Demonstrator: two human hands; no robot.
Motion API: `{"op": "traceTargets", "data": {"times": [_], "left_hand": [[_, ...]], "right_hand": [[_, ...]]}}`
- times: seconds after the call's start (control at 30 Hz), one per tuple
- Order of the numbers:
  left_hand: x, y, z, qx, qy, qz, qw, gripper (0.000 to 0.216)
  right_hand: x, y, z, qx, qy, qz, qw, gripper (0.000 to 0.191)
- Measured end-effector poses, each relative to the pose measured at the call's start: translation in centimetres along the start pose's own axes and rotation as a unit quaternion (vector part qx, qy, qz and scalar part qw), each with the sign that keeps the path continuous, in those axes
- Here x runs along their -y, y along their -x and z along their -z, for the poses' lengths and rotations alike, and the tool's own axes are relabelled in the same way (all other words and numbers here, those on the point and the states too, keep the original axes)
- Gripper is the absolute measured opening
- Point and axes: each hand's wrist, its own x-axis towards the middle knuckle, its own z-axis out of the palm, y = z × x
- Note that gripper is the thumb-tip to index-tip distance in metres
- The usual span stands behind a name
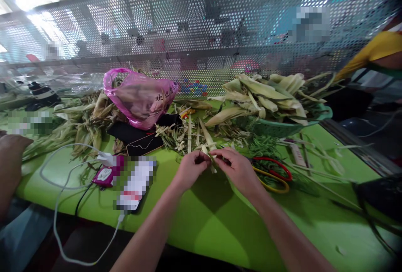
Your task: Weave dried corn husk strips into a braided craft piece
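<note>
Both hands meet over the near middle of the green table, pinching a pale strip of corn husk (213, 168) between them. My left hand (193, 167) has thumb and forefinger closed on its left side. From the right, my right hand (235, 165) grips the same husk with its fingertips. Just beyond the fingers lie a longer folded husk (206, 134) and a heap of short husk scraps (174, 138). Scissors with red and yellow handles (276, 171) rest beside my right hand, their blades mostly hidden.
A green basket (282, 128) piled with dry husks stands at back right. Left are a pink plastic bag (141, 96), a phone (136, 184) on a white cable, and a dark phone (144, 144). A perforated metal screen (194, 33) runs behind. Other people's arms show at both sides.
</note>
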Motion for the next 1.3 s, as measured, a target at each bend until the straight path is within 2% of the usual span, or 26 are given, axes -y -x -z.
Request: {"op": "traceTargets", "data": {"times": [0.1,0.33,0.5,0.73,1.0,1.3], "left_hand": [[-0.1,0.0,0.0,0.000,0.019,0.011,1.000,0.011],[-0.1,0.0,0.0,0.001,0.016,0.012,1.000,0.010],[0.5,0.0,0.1,-0.020,0.008,0.025,0.999,0.010],[0.1,0.0,0.2,-0.042,-0.037,-0.002,0.998,0.006],[-0.2,0.2,0.1,-0.051,-0.080,-0.028,0.995,0.007],[-0.8,0.6,0.0,-0.069,-0.163,-0.063,0.982,0.008]], "right_hand": [[-0.7,0.0,-0.1,0.026,-0.006,-0.010,1.000,0.019],[0.0,-0.2,0.0,0.006,0.022,-0.024,0.999,0.009],[0.3,0.0,0.2,0.024,0.007,-0.017,1.000,0.006],[0.4,0.0,0.0,0.051,-0.029,-0.018,0.998,0.007],[-0.6,0.1,-1.0,0.051,-0.096,-0.078,0.991,0.011],[-0.6,0.1,-1.1,0.053,-0.076,-0.081,0.992,0.012]]}}
